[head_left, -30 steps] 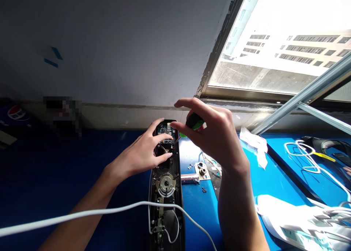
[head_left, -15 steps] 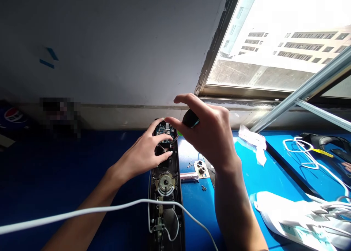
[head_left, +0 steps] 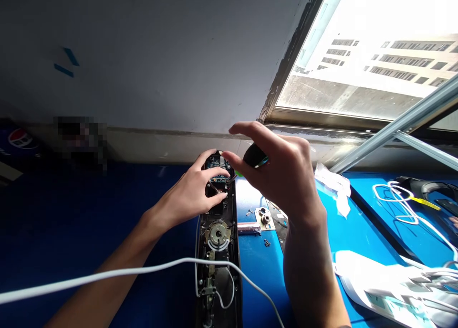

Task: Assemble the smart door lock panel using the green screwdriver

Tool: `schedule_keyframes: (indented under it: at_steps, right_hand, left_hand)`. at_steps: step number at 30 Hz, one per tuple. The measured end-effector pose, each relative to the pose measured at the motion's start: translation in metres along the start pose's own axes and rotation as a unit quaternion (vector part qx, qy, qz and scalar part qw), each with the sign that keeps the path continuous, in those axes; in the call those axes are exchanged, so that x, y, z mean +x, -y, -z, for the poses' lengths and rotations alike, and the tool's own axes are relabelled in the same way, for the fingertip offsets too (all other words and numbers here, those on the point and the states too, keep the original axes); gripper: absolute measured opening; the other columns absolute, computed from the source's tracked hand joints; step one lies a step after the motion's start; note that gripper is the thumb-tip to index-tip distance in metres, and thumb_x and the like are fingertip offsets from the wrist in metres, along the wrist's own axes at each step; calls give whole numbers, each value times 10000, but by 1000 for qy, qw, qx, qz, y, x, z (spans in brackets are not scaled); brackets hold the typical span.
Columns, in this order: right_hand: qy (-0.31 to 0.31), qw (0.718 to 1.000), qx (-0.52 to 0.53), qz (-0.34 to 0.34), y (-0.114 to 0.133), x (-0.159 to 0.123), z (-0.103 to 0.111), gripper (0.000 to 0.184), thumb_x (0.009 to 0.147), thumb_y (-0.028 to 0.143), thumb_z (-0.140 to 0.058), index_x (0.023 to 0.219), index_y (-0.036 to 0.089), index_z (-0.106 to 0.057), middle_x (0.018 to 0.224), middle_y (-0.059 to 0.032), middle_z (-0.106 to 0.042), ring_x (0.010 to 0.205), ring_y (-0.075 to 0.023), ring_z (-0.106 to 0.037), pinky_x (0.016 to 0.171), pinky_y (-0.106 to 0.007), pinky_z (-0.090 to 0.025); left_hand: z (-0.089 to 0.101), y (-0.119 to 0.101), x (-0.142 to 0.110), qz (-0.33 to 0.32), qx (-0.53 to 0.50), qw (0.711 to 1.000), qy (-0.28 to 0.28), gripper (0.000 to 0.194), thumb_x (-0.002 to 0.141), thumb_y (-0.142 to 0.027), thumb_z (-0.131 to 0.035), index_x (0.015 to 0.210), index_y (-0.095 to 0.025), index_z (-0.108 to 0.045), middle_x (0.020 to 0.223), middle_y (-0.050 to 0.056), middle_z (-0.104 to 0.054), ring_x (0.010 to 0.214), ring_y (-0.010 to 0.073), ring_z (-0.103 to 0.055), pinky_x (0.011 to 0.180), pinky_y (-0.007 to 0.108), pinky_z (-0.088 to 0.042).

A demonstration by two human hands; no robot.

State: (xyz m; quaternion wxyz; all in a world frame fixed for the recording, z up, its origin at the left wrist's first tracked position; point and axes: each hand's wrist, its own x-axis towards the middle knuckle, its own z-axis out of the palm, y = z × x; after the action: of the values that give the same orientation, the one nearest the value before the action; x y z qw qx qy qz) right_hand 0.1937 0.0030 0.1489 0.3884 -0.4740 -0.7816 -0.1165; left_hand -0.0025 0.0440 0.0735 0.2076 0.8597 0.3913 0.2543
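My left hand [head_left: 186, 199] grips the upper end of an opened black electronic door lock body [head_left: 218, 251], its fingers spread around a blue-green circuit board [head_left: 217, 168]. My right hand [head_left: 282, 175] is raised just right of the board, holding a screwdriver [head_left: 255, 156] with a black-and-green handle between fingers and thumb. Its thin shaft points down-left to the board, and the fingers partly hide the handle. Lower on the lock sits a round metal latch mechanism [head_left: 218, 233]. I cannot tell whether the tip touches a screw.
Several small screws [head_left: 266, 242], a metal plate [head_left: 265, 218] and a metal bar [head_left: 248, 228] lie on the blue table [head_left: 261, 280] right of the lock. A white cable [head_left: 125, 273] crosses over my left forearm's side. White packaging [head_left: 386, 290] and aluminium rails [head_left: 411, 127] stand to the right.
The screwdriver handle has turned in my right fingers, showing less green. Both hands have stayed almost in place, and the whole view has shifted slightly with my head.
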Motion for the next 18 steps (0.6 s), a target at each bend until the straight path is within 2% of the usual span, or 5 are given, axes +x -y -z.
schedule_keyframes:
  at_steps: [4, 7, 10, 14, 18]
  right_hand:
    - [64, 993, 101, 12, 3, 0, 7, 432, 954, 100, -557, 1343, 264, -646, 880, 12, -732, 647, -120, -583, 699, -300, -531]
    - [80, 984, 158, 0, 2, -1, 10, 534, 895, 64, -552, 1390, 258, -604, 956, -12, -732, 709, -140, -629, 748, -332, -576]
    - [64, 987, 147, -16, -1, -1, 9, 472, 870, 95, -623, 1312, 259, -645, 963, -24, -748, 742, -156, -665, 746, -340, -595]
    - [0, 997, 80, -10, -6, -1, 4, 293, 876, 126, -708, 1149, 234, -712, 857, 6, -751, 663, -126, -626, 684, -311, -564]
    - [36, 993, 113, 7, -4, -1, 7, 515, 853, 45, -629, 1328, 243, -622, 1066, -32, -752, 713, -123, -640, 727, -310, -569]
  left_hand:
    - [1, 0, 1, -1, -1, 1000, -3, 355, 882, -356, -749, 1228, -282, -721, 1684, 48, -307, 1457, 363, -498, 1245, 521, -440]
    - [0, 3, 0, 5, 8, 1000, -3, 372, 892, -377, -737, 1254, -294, -714, 1710, 38, -258, 1478, 380, -471, 1245, 539, -435]
    - [-1, 5, -1, 14, 9, 1000, 2, 383, 892, -395, -737, 1260, -292, -714, 1720, 43, -235, 1481, 388, -469, 1239, 535, -443]
    - [-3, 6, -1, 19, 6, 1000, 8, 391, 886, -402, -750, 1263, -305, -718, 1730, 32, -208, 1446, 383, -516, 1229, 545, -453]
    - [-3, 5, -2, 27, 9, 999, 20, 402, 892, -395, -744, 1281, -300, -705, 1750, 28, -166, 1439, 387, -524, 1233, 544, -447]
